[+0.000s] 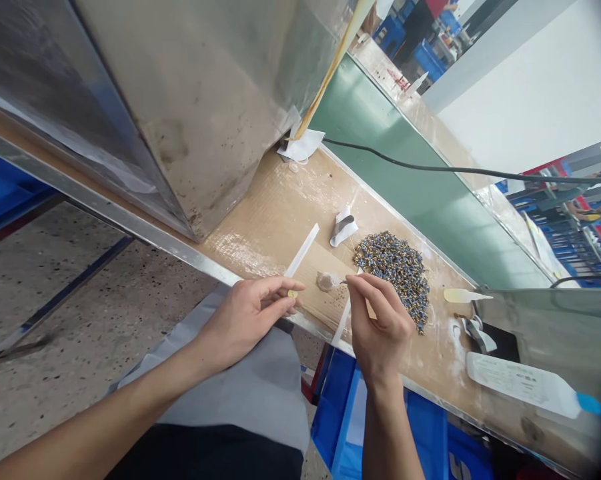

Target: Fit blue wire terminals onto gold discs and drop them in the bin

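Observation:
My left hand (253, 313) pinches a small yellowish round part (292, 294) between thumb and fingers at the near edge of the cardboard-covered bench (270, 220). My right hand (380, 320) is closed on a thin metal tool (342, 282), whose tip reaches a small clear round dish (325, 281). Just beyond the right hand lies a heap of several small blue-and-brass parts (395, 267).
A large metal housing (180, 100) stands at the left. A green conveyor belt (420, 193) runs behind the bench, with a black cable (455, 170) across it. White strips (303, 250), a crumpled tape piece (343, 225), a small squeeze bottle (463, 295) and a white bottle (523, 385) lie around. Blue crates (350, 420) sit below.

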